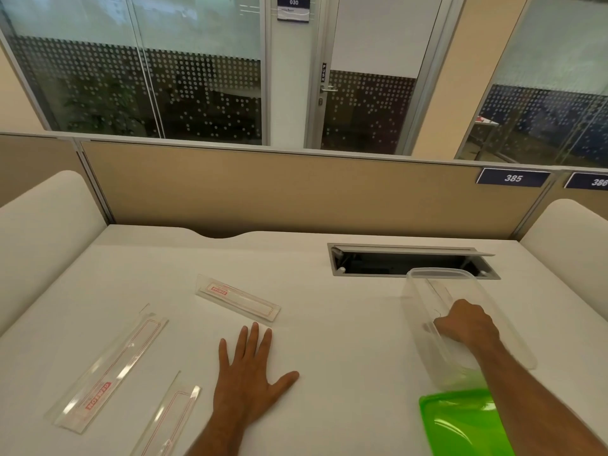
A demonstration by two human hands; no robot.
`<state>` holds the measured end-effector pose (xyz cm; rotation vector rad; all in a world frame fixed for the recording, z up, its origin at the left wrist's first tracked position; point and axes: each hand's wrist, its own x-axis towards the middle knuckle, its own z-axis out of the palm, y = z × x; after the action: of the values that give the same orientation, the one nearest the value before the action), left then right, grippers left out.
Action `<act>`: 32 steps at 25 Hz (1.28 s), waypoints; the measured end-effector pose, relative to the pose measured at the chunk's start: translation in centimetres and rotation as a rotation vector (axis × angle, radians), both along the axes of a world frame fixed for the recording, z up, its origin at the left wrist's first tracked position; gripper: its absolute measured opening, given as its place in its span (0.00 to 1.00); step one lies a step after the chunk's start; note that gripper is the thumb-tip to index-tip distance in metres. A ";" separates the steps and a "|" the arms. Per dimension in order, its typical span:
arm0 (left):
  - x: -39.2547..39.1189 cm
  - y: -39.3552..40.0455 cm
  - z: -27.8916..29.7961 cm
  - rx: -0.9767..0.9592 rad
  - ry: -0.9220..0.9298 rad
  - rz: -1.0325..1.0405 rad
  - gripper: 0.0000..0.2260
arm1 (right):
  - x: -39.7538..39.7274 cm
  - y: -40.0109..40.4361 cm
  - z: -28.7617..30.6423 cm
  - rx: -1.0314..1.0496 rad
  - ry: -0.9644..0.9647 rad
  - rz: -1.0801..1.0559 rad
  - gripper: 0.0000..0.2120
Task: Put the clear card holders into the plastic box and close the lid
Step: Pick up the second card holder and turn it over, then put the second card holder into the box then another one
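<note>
Three clear card holders with red print lie on the white desk: one (238,297) just beyond my left hand, a long one (108,370) at the left, and a third (167,419) near the front edge. My left hand (248,373) rests flat on the desk, fingers spread, holding nothing. At the right stands the clear plastic box (437,291), open at the top. My right hand (467,324) reaches into it and grips its near wall. The green lid (460,422) lies on the desk in front of the box, partly under my right forearm.
An open cable hatch (411,261) is sunk into the desk behind the box. A tan partition (296,192) closes off the far edge, and white side panels stand at the left and right.
</note>
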<state>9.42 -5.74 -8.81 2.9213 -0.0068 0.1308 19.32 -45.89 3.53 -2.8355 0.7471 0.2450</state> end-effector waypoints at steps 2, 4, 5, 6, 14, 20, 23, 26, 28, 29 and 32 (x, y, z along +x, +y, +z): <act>-0.1 0.0 -0.1 0.008 0.005 0.000 0.47 | 0.3 0.1 -0.7 0.025 0.027 0.006 0.32; -0.1 0.0 -0.1 0.009 0.002 0.000 0.46 | 0.5 0.1 -1.5 0.046 0.036 0.023 0.27; -0.1 0.1 -0.1 0.007 0.001 0.000 0.46 | 0.6 0.1 -1.7 0.052 0.044 0.030 0.25; -0.1 0.0 -0.1 0.007 0.001 -0.002 0.46 | 0.8 0.1 -1.9 0.060 0.050 0.028 0.23; 0.1 0.1 -0.3 0.013 0.008 0.008 0.47 | 1.5 -0.3 -2.7 0.119 0.017 -0.022 0.19; 0.1 0.2 -0.2 0.002 0.002 0.006 0.47 | 1.0 0.1 -2.5 0.082 0.036 0.000 0.20; 0.0 0.1 0.0 -0.016 0.002 0.001 0.47 | 0.7 0.3 -1.6 0.045 0.015 0.012 0.21; -0.1 0.3 0.1 -0.031 0.026 -0.009 0.47 | 0.5 1.2 -0.2 -0.043 -0.173 0.051 0.18; -0.1 0.2 0.4 -0.049 0.014 -0.040 0.44 | 0.4 2.5 1.0 -0.052 -0.386 0.057 0.17; -0.3 0.1 0.6 -0.061 -0.006 -0.063 0.41 | 0.5 3.5 1.6 -0.030 -0.487 0.075 0.17; -0.5 0.3 1.0 -0.102 -0.120 -0.151 0.31 | 0.8 7.2 3.0 0.017 -0.668 0.219 0.13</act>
<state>8.88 -5.47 -7.85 2.7941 -0.2329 0.2725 20.13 -38.69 6.52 -2.7018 0.2871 -0.6321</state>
